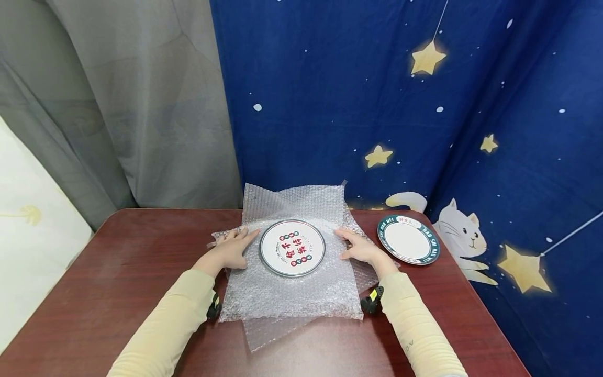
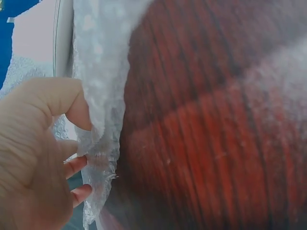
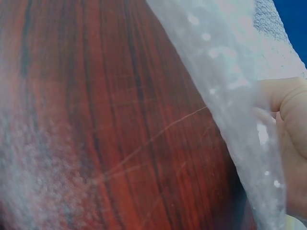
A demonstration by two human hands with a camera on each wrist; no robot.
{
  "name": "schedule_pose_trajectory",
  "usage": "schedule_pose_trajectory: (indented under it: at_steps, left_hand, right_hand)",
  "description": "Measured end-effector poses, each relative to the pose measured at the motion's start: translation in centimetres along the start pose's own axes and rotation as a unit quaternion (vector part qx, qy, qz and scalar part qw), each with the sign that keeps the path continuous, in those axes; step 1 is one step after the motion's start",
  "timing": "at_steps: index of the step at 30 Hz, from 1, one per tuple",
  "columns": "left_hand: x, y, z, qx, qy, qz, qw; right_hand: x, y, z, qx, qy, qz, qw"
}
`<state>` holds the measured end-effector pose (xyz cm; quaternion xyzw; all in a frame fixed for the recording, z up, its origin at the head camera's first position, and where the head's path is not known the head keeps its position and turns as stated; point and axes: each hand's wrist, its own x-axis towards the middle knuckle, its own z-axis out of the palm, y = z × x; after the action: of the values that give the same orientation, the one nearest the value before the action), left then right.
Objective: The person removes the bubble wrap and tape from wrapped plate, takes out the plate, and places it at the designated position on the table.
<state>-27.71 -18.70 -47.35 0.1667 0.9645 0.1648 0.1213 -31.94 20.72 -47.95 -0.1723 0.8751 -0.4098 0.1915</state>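
In the head view, a round white plate (image 1: 292,248) with red lettering and a dark rim lies on a sheet of clear bubble wrap (image 1: 289,298). Left of it, my left hand (image 1: 229,251) touches the wrap, fingers spread and thumb apart. On the opposite side my right hand (image 1: 361,248) rests on the wrap, index finger and thumb towards the plate. In the left wrist view, the fingertips and thumb of the left hand (image 2: 41,143) meet the wrap (image 2: 103,72). The right hand (image 3: 292,129) is partly hidden by the wrap (image 3: 225,96) in the right wrist view.
A second plate (image 1: 409,240), white with a green lettered rim, lies by the table's right edge. More bubble wrap (image 1: 270,332) sticks out askew under the top sheet. Everything is on a reddish-brown wooden table (image 1: 146,251); a blue curtain (image 1: 325,104) hangs behind it.
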Motion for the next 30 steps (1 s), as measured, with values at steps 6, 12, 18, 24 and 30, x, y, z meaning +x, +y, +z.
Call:
schedule_pose_trajectory:
  at_steps: [6, 12, 18, 24, 30]
  left_hand:
    - [-0.12, 0.00, 0.22, 0.005, -0.007, -0.008, 0.9999]
    - [-0.19, -0.11, 0.30, -0.009, -0.020, -0.005, 0.9997]
    - [-0.21, -0.29, 0.12, -0.036, -0.033, -0.009, 0.9987]
    - [-0.14, -0.26, -0.17, -0.050, -0.047, -0.013, 0.9975]
    - [-0.27, -0.17, -0.19, -0.051, -0.049, -0.008, 0.9975]
  right_hand:
    - [0.00, 0.05, 0.10, -0.002, 0.000, -0.004, 1.0000]
    - [0.01, -0.06, 0.12, -0.002, 0.000, -0.005, 1.0000]
    - [-0.10, -0.29, -0.06, -0.019, -0.003, -0.007, 0.9998]
    - [-0.45, -0.57, -0.19, -0.077, -0.008, -0.033, 0.9965]
    - [-0.75, -0.80, 0.04, -0.135, -0.010, -0.052, 0.9895]
